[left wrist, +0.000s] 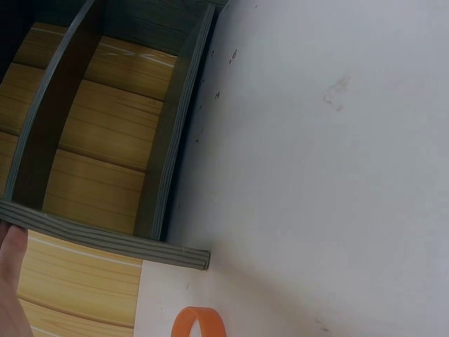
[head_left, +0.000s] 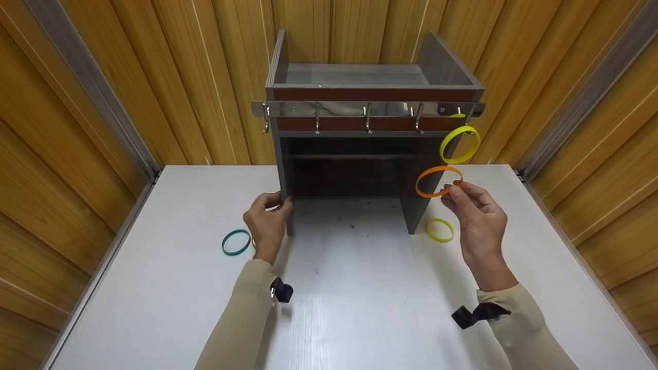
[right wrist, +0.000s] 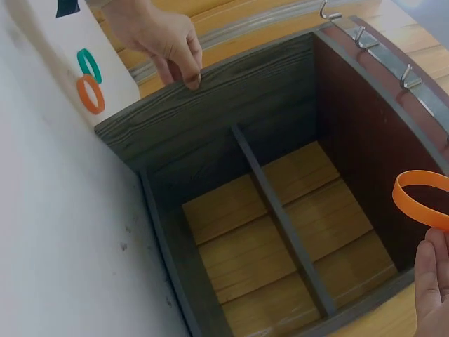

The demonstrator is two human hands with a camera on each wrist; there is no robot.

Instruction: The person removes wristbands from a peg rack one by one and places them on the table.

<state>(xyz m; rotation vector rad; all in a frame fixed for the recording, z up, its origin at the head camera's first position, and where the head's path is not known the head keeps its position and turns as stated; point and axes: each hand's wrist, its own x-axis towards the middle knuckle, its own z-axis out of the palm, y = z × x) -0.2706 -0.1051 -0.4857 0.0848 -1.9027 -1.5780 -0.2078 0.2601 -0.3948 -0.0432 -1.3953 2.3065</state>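
My left hand (head_left: 267, 221) grips the front edge of the left side panel (right wrist: 245, 84) of a dark grey wooden shelf unit. On the right, my right hand (head_left: 480, 221) pinches an orange silicone wristband (head_left: 434, 168) by its near edge, raised in front of the unit's right side. Just above it, a yellow wristband (head_left: 444, 149) hangs from the rightmost hook of the metal hook rail (head_left: 342, 109). In the right wrist view the held band (right wrist: 414, 208) appears above my fingertips (right wrist: 436, 242).
Another yellow wristband (head_left: 442, 240) lies on the white table (head_left: 354, 318) by the unit's right leg. To the left lie a teal wristband (head_left: 223, 242) and a second orange wristband (right wrist: 81, 97), mostly behind my left wrist in the head view. Wood-patterned walls (head_left: 103, 77) enclose the table.
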